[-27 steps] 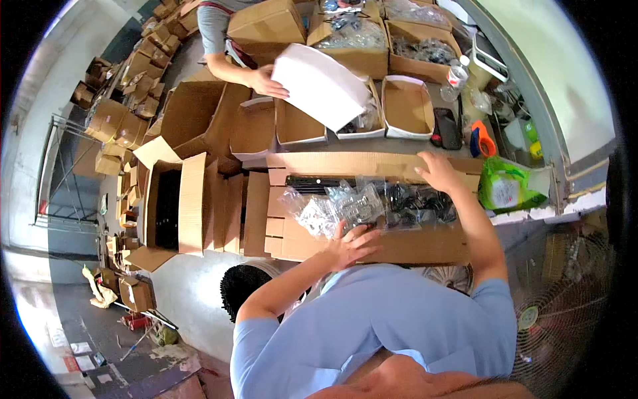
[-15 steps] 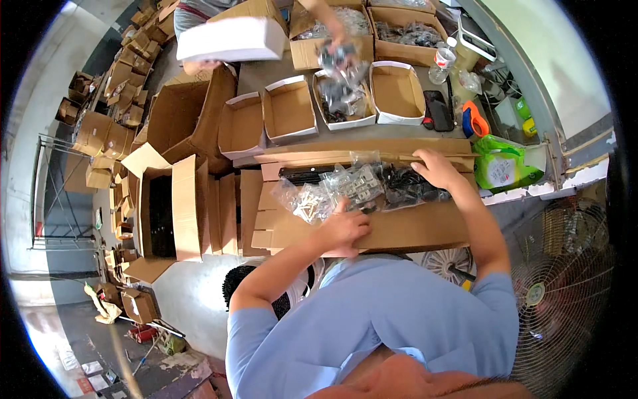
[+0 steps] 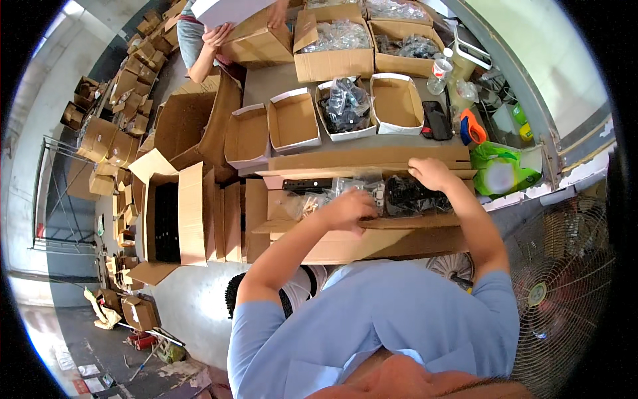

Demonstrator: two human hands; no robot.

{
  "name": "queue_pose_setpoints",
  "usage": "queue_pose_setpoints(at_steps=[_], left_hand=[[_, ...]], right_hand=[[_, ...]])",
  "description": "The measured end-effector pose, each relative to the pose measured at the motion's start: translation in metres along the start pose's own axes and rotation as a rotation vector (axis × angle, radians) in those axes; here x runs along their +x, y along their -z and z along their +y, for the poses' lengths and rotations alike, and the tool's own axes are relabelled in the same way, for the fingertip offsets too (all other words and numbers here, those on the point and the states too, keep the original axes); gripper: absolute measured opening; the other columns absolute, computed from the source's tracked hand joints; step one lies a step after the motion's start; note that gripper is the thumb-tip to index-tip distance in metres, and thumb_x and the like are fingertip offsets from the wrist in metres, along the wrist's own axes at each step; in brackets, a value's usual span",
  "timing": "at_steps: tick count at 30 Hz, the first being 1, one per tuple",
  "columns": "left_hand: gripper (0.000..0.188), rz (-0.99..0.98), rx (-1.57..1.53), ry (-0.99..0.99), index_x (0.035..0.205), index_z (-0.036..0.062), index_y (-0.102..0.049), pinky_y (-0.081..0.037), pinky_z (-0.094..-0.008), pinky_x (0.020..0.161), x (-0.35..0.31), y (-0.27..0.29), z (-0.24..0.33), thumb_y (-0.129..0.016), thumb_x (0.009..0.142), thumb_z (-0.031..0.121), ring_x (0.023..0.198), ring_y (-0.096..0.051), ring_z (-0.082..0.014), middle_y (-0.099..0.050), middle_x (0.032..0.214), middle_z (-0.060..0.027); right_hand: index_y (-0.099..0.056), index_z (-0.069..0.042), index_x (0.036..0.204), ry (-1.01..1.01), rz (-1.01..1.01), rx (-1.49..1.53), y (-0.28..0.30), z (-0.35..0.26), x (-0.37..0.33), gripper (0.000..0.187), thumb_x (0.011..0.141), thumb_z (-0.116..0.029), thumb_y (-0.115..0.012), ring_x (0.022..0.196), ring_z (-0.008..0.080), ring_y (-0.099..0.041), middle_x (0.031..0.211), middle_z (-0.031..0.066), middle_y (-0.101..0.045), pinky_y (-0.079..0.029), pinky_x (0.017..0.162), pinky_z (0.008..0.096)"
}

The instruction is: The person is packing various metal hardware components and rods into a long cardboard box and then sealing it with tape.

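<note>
A long cardboard box (image 3: 372,246) lies in front of me, its far flap (image 3: 372,157) standing up along the back. Inside are a clear bag of small wooden dowels (image 3: 310,205), a clear bag of grey metal parts (image 3: 379,193), a black bar (image 3: 307,185) and a bag of black parts (image 3: 415,197). My left hand (image 3: 348,209) rests on the bags in the middle, fingers bent and thumb apart, partly covering the metal parts. With bent fingers, my right hand (image 3: 430,174) touches the box's far side beside the black parts.
White-rimmed trays (image 3: 292,143) stand in a row beyond the box, one holding a bag of black parts (image 3: 347,106). Cartons of bagged parts (image 3: 332,60) are behind. Another person's hand (image 3: 216,36) holds a white box. An open carton (image 3: 193,219) stands left; a fan (image 3: 537,294) right.
The bags now sit lower in the box, and its near edge has folded upward. My left hand moved up onto the bags. The other person's hand released a bag into a tray and withdrew.
</note>
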State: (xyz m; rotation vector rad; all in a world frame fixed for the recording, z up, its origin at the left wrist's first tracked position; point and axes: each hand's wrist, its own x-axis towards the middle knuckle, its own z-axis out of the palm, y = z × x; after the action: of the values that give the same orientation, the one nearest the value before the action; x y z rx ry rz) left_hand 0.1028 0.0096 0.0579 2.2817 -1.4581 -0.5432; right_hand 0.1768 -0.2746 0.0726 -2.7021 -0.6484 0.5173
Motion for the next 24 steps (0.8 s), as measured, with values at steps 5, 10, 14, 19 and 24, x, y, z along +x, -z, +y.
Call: queue_pose_setpoints(at_steps=[5, 10, 14, 19, 24], left_hand=[[0.106, 0.319, 0.27, 0.301, 0.137, 0.0167, -0.038, -0.023, -0.0618, 0.098, 0.001, 0.043, 0.007, -0.082, 0.046, 0.051, 0.13, -0.029, -0.0345, -0.038, 0.138, -0.0126], [0.117, 0.237, 0.236, 0.471, 0.141, 0.0162, -0.031, -0.021, -0.06, 0.103, 0.003, 0.032, -0.009, -0.08, 0.043, 0.059, 0.13, -0.032, -0.0343, -0.035, 0.142, -0.0106], [0.09, 0.347, 0.152, 0.366, 0.131, 0.0146, -0.046, -0.039, -0.0438, 0.095, 0.005, 0.02, -0.032, -0.074, 0.057, 0.057, 0.115, -0.051, -0.0276, -0.053, 0.127, -0.0098], [0.06, 0.362, 0.28, 0.397, 0.123, 0.0197, -0.054, -0.041, -0.0453, 0.089, 0.003, -0.011, -0.03, -0.063, 0.073, 0.052, 0.115, -0.051, -0.0284, -0.05, 0.13, -0.0092], [0.053, 0.319, 0.421, 0.438, 0.128, 0.0256, -0.053, -0.033, -0.0491, 0.094, -0.005, -0.023, -0.011, -0.052, 0.082, 0.054, 0.124, -0.039, -0.0309, -0.035, 0.144, -0.0103]], right_hand=[[-0.05, -0.004, 0.12, 0.137, 0.038, 0.07, -0.007, 0.005, -0.016, 0.066, 0.078, -0.053, -0.061, 0.107, 0.0387, -0.054, 0.116, 0.0228, -0.056, -0.043, 0.09, 0.0453], [-0.031, -0.008, 0.14, 0.157, -0.102, -0.191, -0.005, -0.01, -0.035, 0.104, 0.062, -0.064, -0.07, 0.127, 0.0375, -0.037, 0.139, 0.0206, -0.038, -0.029, 0.103, 0.0517], [-0.036, -0.013, 0.139, 0.17, -0.094, 0.015, -0.01, 0.002, -0.026, 0.093, 0.067, -0.063, -0.067, 0.124, 0.0383, -0.04, 0.139, 0.0173, -0.04, -0.031, 0.102, 0.0519], [-0.051, -0.025, 0.13, 0.183, 0.104, -0.142, -0.037, 0.004, -0.034, 0.06, 0.078, -0.053, -0.062, 0.116, 0.0392, -0.046, 0.135, 0.014, -0.045, -0.036, 0.095, 0.0521], [-0.048, -0.028, 0.131, 0.202, 0.289, -0.233, -0.057, -0.008, -0.055, 0.061, 0.078, -0.053, -0.061, 0.121, 0.0406, -0.038, 0.139, 0.0131, -0.038, -0.029, 0.098, 0.054]])
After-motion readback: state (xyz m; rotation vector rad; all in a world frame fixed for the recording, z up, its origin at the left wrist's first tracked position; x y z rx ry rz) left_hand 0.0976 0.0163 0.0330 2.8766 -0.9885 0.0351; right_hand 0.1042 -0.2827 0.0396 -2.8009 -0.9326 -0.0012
